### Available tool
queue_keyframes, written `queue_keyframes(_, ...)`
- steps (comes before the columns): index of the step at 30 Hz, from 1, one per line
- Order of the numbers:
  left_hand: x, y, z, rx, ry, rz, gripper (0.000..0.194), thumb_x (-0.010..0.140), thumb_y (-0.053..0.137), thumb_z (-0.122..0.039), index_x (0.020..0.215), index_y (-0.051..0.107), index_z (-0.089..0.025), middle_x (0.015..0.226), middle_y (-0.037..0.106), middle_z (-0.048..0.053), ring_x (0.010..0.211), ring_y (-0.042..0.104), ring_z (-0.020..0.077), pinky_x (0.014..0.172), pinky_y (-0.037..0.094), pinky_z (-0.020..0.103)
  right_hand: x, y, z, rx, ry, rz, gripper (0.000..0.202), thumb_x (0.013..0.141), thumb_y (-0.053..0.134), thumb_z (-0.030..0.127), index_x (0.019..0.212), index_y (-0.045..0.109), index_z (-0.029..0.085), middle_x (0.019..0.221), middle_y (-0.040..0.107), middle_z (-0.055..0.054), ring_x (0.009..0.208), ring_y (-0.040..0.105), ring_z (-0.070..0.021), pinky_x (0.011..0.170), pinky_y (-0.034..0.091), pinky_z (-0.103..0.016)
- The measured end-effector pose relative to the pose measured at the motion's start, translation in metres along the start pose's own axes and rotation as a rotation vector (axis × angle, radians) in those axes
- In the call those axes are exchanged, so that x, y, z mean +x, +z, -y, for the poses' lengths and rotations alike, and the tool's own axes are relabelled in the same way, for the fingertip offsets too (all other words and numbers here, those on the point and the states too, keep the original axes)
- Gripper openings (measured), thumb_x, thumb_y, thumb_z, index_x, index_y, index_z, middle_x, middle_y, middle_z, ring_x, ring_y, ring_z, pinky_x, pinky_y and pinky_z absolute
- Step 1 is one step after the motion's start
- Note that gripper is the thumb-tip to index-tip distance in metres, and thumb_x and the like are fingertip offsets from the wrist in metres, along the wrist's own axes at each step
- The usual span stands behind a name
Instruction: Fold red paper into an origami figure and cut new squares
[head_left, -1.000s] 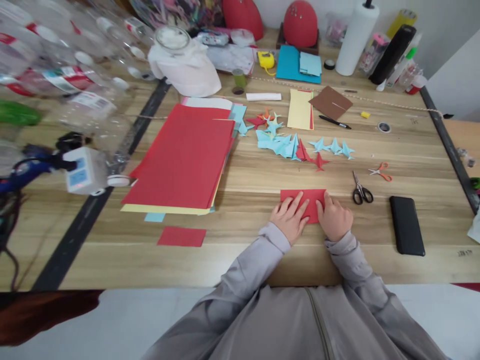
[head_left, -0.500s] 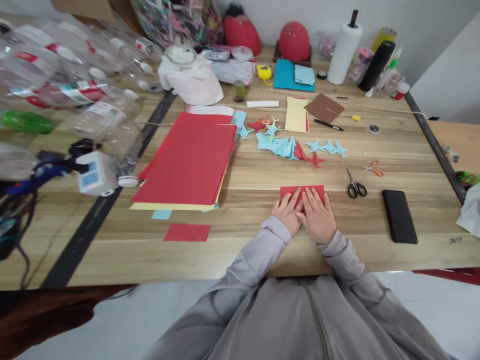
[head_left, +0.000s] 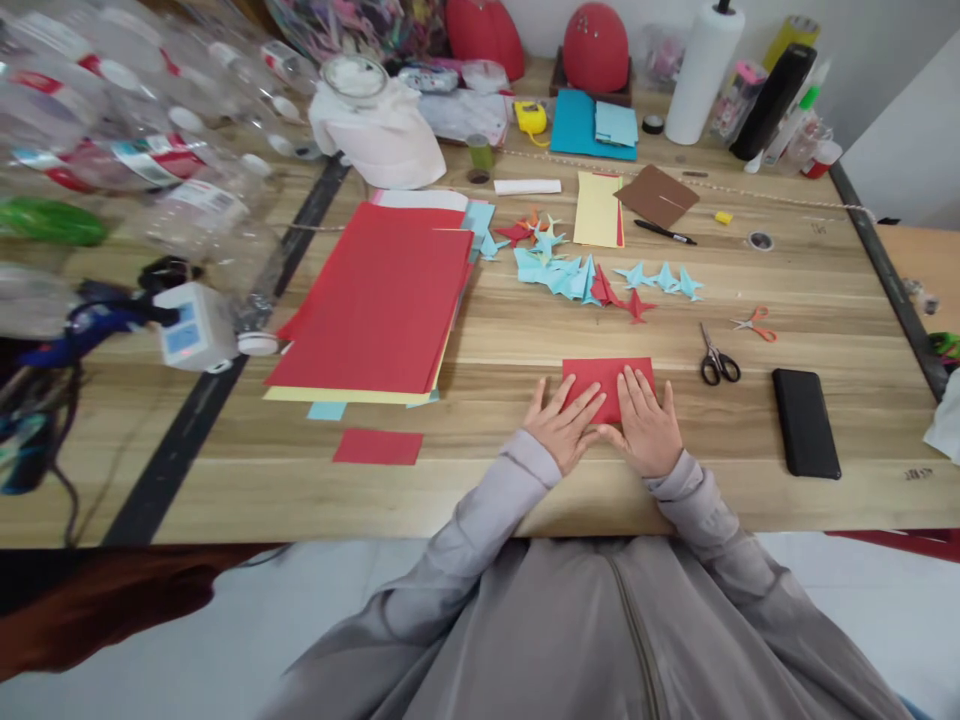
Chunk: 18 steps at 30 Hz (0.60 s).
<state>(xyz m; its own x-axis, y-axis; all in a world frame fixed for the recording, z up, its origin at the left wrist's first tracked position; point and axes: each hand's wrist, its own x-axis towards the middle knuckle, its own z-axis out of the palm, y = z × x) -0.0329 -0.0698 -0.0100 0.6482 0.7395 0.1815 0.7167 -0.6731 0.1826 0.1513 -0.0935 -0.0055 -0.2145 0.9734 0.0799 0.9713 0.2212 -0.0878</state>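
Paper (head_left: 610,375): red, rectangular, held flat under left hand (head_left: 559,428) and right hand (head_left: 651,430).
Hands: laid open, fingers extended.
Table (head_left: 457,470): wood-grained; black-handled scissors (head_left: 718,367) seen right of the grip.
Wall (head_left: 885,50): pale, seen beyond the hands.

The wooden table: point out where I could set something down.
Bare tabletop lies between the red paper stack and the left hand, and between the right hand and the phone, this side of the black scissors. Plastic bottles crowd the far left; folded paper figures, the middle.
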Motion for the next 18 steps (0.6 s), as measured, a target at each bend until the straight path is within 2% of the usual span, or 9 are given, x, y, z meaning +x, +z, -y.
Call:
queue_keyframes(3, -0.009, -0.001, -0.008, -0.002, 0.033, 0.019, 0.068, 0.09, 0.036, -0.058, 0.143, 0.038, -0.016, 0.146, 0.044, 0.011, 0.139, 0.032, 0.0285, 0.116, 0.01, 0.055, 0.0, -0.001, 0.0, 0.011, -0.012, 0.005, 0.07, 0.094, 0.026, 0.052, 0.146, 0.027, 0.004, 0.153, 0.029, -0.019, 0.141, 0.027, -0.0286, 0.113, 0.002, -0.057)
queue_keyframes(6, -0.008, 0.004, -0.027, -0.002, 0.064, 0.04, 0.072, 0.089, 0.039, -0.058, 0.141, 0.04, -0.009, 0.147, 0.042, 0.015, 0.14, 0.031, 0.0279, 0.116, 0.016, 0.049, 0.0, -0.002, 0.0, 0.012, -0.002, 0.002, 0.07, 0.094, 0.027, 0.051, 0.146, 0.028, 0.004, 0.152, 0.031, -0.02, 0.141, 0.027, -0.0294, 0.113, 0.003, -0.058)
queue_keyframes(10, -0.006, 0.008, -0.044, 0.004, 0.023, 0.07, 0.071, 0.088, 0.043, -0.055, 0.141, 0.04, -0.009, 0.148, 0.041, 0.014, 0.14, 0.032, 0.0275, 0.114, 0.024, 0.045, -0.001, -0.002, 0.001, 0.017, 0.005, 0.0, 0.069, 0.094, 0.027, 0.051, 0.146, 0.029, 0.005, 0.152, 0.031, -0.02, 0.14, 0.027, -0.0292, 0.113, 0.001, -0.058)
queue_keyframes(13, -0.014, 0.004, -0.041, 0.014, -0.029, 0.067, 0.067, 0.089, 0.041, -0.055, 0.14, 0.043, -0.011, 0.147, 0.042, 0.014, 0.139, 0.034, 0.027, 0.114, 0.025, 0.045, 0.0, -0.001, 0.002, 0.017, 0.012, -0.01, 0.069, 0.094, 0.027, 0.051, 0.146, 0.029, 0.005, 0.151, 0.031, -0.021, 0.14, 0.028, -0.0294, 0.113, 0.001, -0.059)
queue_keyframes(18, -0.038, -0.008, -0.025, 0.06, -0.13, 0.032, 0.064, 0.091, 0.04, -0.05, 0.139, 0.044, -0.008, 0.146, 0.043, 0.014, 0.136, 0.038, 0.0291, 0.112, 0.028, 0.046, 0.0, -0.002, 0.002, 0.003, 0.02, -0.005, 0.068, 0.094, 0.027, 0.051, 0.146, 0.029, 0.006, 0.151, 0.033, -0.021, 0.14, 0.029, -0.0309, 0.113, 0.004, -0.06)
